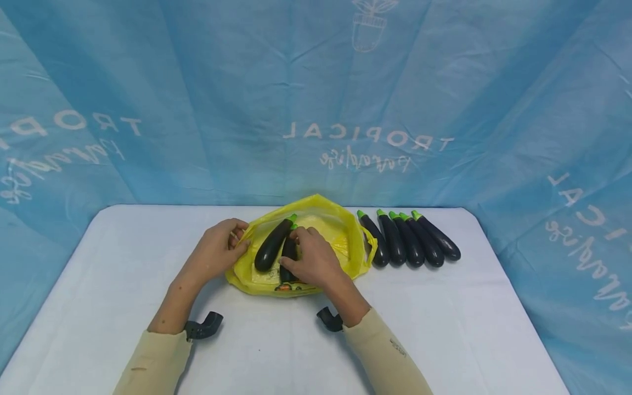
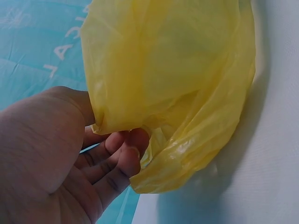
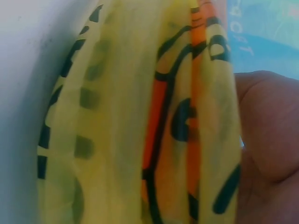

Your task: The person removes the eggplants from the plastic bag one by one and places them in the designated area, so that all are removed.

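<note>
A yellow plastic bag (image 1: 318, 206) lies on the table with its mouth spread open. My left hand (image 1: 214, 249) pinches the bag's left rim; the left wrist view shows the thumb and curled fingers about the yellow film (image 2: 168, 84). Inside the bag, one dark eggplant (image 1: 272, 246) with a green stem lies slanted. Beside it, my right hand (image 1: 316, 258) holds a second eggplant (image 1: 288, 253), partly covered by the fingers. In the right wrist view, the bag's printed side (image 3: 126, 112) hides the eggplant and most of the hand (image 3: 268, 126).
Several eggplants (image 1: 415, 244) lie in a slanted row to the right of the bag, the leftmost touching or close to the bag's handle loop (image 1: 370, 247). A white cloth (image 1: 266, 351) covers the table. A blue printed curtain (image 1: 237, 109) hangs behind and at both sides.
</note>
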`<state>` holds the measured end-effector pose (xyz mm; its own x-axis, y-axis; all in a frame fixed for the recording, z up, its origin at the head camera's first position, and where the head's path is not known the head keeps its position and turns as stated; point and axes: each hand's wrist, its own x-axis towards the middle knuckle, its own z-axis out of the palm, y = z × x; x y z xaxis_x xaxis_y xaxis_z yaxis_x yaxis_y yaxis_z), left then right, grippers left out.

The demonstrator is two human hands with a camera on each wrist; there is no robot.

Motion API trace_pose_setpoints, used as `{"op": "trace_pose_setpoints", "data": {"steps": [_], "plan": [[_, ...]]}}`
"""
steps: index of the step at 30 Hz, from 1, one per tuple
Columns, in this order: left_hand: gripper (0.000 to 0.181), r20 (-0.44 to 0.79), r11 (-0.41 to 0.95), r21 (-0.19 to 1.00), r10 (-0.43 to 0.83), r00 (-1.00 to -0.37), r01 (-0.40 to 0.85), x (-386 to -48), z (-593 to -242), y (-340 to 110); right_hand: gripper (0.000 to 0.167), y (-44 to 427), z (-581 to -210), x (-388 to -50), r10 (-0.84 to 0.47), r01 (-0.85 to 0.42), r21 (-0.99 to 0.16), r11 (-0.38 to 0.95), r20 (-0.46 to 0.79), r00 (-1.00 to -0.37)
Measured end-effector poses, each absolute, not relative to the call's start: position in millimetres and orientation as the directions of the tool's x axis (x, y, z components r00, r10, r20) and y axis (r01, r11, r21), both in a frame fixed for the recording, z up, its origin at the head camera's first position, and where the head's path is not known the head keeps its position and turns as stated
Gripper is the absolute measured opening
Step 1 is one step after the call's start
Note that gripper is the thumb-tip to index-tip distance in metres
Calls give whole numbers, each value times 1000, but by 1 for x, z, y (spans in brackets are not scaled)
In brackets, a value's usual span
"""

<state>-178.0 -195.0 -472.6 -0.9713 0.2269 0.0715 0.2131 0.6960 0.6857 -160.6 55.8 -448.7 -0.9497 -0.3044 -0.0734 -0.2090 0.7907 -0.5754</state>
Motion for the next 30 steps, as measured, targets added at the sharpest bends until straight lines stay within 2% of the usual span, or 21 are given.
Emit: {"op": "trace_pose_setpoints", "data": {"steps": [9, 20, 26, 30], "plan": [[37, 71, 701, 680, 225, -972, 212, -178, -473, -194, 69, 49, -458, -161, -250, -145, -560, 816, -117, -961], [38, 56, 704, 679, 231, -971, 207, -178, -473, -192, 64, 51, -458, -162, -220, -61, -606, 793, -191, -957], [38, 49, 703, 683, 227, -973, 199, -177, -473, -193, 60, 54, -460, -163, -235, -69, -626, 776, -186, -954], [38, 47, 703, 684, 225, -973, 196, -178, -473, -192, 64, 56, -460, -164, -240, -80, -623, 778, -178, -954]]}}
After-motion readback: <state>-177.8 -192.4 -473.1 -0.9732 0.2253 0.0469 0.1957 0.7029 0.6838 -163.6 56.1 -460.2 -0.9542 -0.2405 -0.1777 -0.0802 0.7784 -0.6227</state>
